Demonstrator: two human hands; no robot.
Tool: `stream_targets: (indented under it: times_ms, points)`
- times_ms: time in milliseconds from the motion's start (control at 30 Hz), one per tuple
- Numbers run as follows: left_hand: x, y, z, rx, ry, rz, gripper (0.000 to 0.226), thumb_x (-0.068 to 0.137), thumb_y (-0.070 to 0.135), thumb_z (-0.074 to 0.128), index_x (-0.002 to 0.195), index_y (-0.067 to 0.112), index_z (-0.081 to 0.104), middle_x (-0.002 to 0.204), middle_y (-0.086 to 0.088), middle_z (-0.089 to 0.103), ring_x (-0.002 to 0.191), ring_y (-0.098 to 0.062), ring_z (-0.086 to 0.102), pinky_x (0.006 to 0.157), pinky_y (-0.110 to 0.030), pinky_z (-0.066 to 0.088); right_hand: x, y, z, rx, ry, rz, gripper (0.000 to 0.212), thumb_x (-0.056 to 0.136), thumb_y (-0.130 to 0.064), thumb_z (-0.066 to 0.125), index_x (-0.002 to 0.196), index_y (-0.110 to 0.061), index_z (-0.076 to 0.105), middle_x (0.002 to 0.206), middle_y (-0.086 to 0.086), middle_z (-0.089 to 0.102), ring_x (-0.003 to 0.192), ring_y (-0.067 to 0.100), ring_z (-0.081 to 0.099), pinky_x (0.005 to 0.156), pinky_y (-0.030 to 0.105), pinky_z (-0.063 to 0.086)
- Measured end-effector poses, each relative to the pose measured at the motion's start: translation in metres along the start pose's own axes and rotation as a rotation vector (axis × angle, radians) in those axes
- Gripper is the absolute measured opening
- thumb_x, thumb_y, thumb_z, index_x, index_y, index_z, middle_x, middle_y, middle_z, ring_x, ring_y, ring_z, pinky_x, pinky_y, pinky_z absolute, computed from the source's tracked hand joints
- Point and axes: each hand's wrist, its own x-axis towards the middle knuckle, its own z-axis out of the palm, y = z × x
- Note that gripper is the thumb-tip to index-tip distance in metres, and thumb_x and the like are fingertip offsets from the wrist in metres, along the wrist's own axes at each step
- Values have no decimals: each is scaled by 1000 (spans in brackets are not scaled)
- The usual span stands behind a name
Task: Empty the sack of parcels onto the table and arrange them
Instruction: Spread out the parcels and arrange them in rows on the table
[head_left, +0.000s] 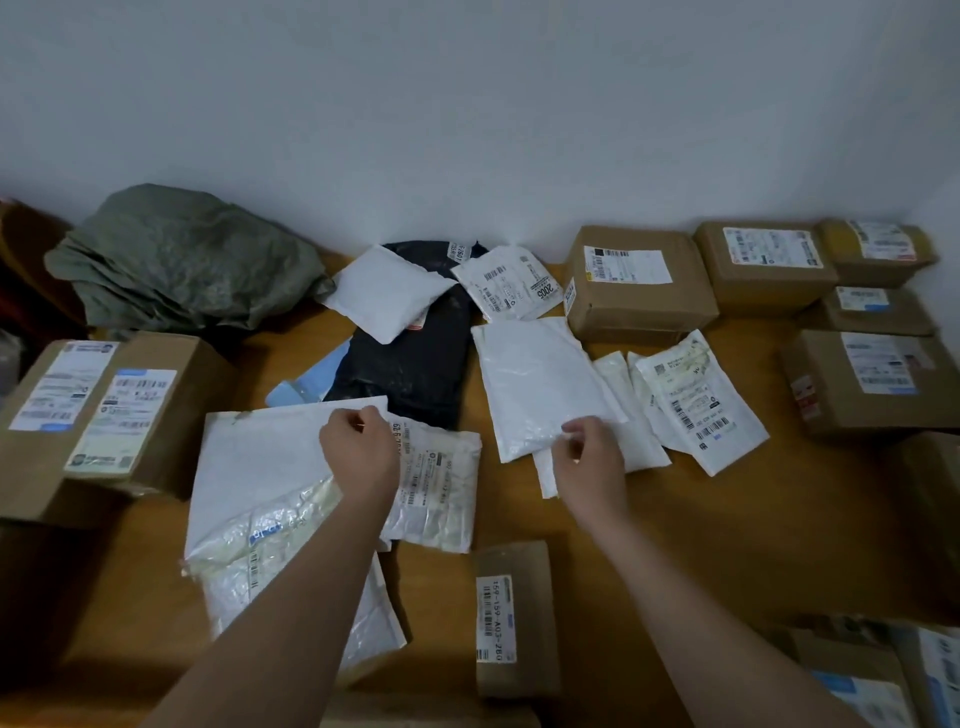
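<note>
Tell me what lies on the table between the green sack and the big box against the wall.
In the head view, between the green sack and the big box lie soft mailers: a white padded pouch resting on a black bag, then a labelled white mailer.

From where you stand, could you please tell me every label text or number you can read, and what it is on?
"159-159-A03-280": label of the small brown box.
"2005": sticker on the white mailer.
All other labels on the boxes and mailers: too small or blurred to read.

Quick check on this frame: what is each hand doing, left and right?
Left hand: fingers curled, pinching the edge of the large white mailer.
Right hand: pinching the near edge of the white padded envelope.
</note>
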Motion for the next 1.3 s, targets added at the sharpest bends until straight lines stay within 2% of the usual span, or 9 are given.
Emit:
stream_targets:
  times_ms: [300, 467, 567, 667, 767, 900, 1000, 1067, 1300]
  points:
    - [-8, -12, 21, -137, -550, -366, 30, 99, 26, 44, 118, 6, 55, 110, -12, 64, 97, -29, 65, 82, -35, 54, 36, 12, 2, -192, -73, 136, 57, 96, -30, 51, 148, -27, 29, 161, 4, 12, 145, 30, 11, 113, 44, 25]
    - [-27, 2, 51, -282, -743, -537, 27, 101, 37, 40, 118, 18, 46, 117, -7, 59, 100, -25, 59, 91, -37, 48, 39, 36, 8, -137, -144, 52, 40, 100, -29, 43, 139, -23, 46, 147, 2, 42, 138, 27, 31, 112, 42, 27]
    - [-38, 17, 60, -408, -753, -477, 44, 101, 41, 36, 105, 6, 62, 88, -10, 67, 72, -20, 57, 66, -30, 47, 31, 40, -2, 91, -122, 78, 29, 102, -26, 42, 122, -18, 62, 119, -1, 62, 114, 15, 54, 90, 25, 43]
    - [-41, 33, 55, -623, -927, -476, 57, 98, 42, 38, 79, -2, 68, 70, -17, 68, 58, -25, 59, 64, -33, 44, 28, 44, -21, 290, -181, 254, 30, 101, -28, 45, 97, -19, 73, 98, -4, 70, 91, 9, 61, 74, 21, 43]
    - [-36, 39, 54, -750, -803, -589, 45, 92, 38, 45, 73, 1, 62, 61, -10, 57, 52, -20, 48, 56, -28, 38, 29, 45, -34, 241, -192, 305, 33, 101, -26, 45, 84, -21, 72, 89, -3, 71, 86, 14, 63, 74, 28, 46]
    - [-32, 26, 63, -635, -580, -743, 30, 94, 33, 48, 96, 5, 59, 86, -9, 51, 65, -18, 45, 47, -24, 40, 26, 44, -41, 181, -165, 303, 17, 98, -21, 52, 96, -17, 68, 95, 0, 65, 89, 15, 58, 66, 21, 42]
    - [-46, 26, 66, -501, -778, -753, 40, 95, 43, 45, 104, 9, 63, 88, -7, 58, 61, -17, 43, 44, -23, 37, 19, 42, -41, 223, -278, 253, 25, 99, -20, 50, 121, -22, 62, 110, -6, 60, 98, 7, 53, 71, 13, 40]
    - [-54, 36, 64, -640, -931, -753, 50, 94, 47, 43, 94, 5, 71, 88, -7, 67, 48, -13, 38, 38, -18, 27, 15, 33, -39, 379, -371, 273, 21, 99, -15, 50, 107, -27, 65, 106, -10, 64, 99, 7, 58, 74, 13, 42]
    - [-52, 44, 62, -640, -740, -618, 34, 92, 33, 47, 87, 4, 65, 73, -7, 66, 44, -13, 40, 45, -20, 30, 19, 51, -50, 543, 81, 564, 23, 92, -1, 46, 89, -18, 61, 86, 1, 60, 72, 11, 51, 65, 24, 41]
